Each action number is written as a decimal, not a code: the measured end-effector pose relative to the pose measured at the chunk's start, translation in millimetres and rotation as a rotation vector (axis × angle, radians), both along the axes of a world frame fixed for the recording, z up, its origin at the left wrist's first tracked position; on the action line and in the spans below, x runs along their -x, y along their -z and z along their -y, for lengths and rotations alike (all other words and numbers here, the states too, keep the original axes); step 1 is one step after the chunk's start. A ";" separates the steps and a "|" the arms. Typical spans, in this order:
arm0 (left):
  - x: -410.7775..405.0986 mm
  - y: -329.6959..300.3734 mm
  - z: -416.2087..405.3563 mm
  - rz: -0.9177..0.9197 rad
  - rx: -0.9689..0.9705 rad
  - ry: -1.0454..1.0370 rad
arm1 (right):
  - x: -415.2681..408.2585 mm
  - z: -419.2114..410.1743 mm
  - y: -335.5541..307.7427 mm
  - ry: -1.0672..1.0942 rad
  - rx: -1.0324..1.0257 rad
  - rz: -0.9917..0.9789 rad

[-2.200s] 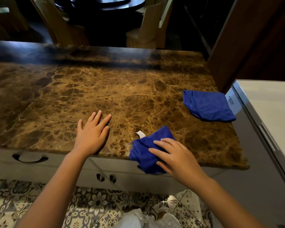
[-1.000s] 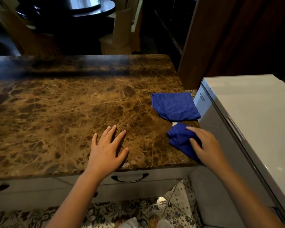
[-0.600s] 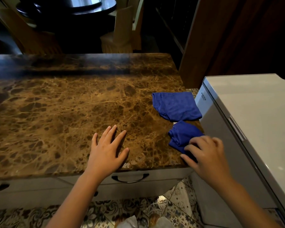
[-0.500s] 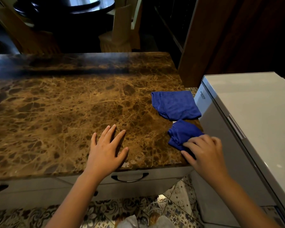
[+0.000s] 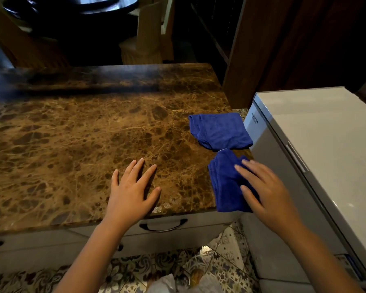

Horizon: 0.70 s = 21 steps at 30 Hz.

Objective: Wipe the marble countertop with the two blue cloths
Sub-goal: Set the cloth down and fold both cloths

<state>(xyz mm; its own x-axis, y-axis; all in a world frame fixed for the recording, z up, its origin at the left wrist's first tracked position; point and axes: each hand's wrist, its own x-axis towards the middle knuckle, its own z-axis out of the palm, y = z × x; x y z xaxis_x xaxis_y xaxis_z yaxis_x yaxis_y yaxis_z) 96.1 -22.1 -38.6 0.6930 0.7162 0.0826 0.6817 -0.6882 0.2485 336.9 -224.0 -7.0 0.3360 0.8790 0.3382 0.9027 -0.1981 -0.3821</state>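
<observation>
We count two hands and two cloths on the brown veined marble countertop [image 5: 76, 144]. Our right hand [image 5: 266, 189] lies flat, fingers spread, pressing down on the bunched blue terry cloth [image 5: 226, 182] at the near right corner of the top; it is not clenched around the fabric, only bearing on it. Our left hand [image 5: 131, 189] rests open and empty on bare marble near the front edge, grasping nothing. The second cloth, a flatter blue terry cloth [image 5: 219, 131], lies just beyond the first, close to or touching it, by the right edge beside the pale grey chest freezer [image 5: 317, 140].

To wipe well from here, we judge the palm should keep even pressure so the cloth slides rather than rolls up, and strokes should overlap, working away from the corner so the fabric is not pushed off the edge, where part of it already overhangs. The left hand can brace us, or take the far cloth. Below the top we see one full drawer handle [image 5: 163, 226] and part of another at far left.
</observation>
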 end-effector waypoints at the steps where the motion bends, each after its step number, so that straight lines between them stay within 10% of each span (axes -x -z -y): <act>1: -0.1 -0.2 -0.1 0.002 -0.002 0.000 | -0.3 -6.3 4.5 0.033 0.079 0.034; 21: -134.5 -61.0 -40.2 0.056 0.076 0.225 | -7.0 -26.7 25.6 0.023 0.344 0.196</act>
<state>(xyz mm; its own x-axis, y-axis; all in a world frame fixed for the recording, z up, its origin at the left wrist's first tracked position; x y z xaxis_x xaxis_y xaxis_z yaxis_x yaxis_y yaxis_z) 230.6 18.1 22.4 0.8316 0.5500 0.0772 0.4971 -0.7991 0.3382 343.9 -197.3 -32.7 0.3156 0.9451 0.0853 0.9457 -0.3058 -0.1102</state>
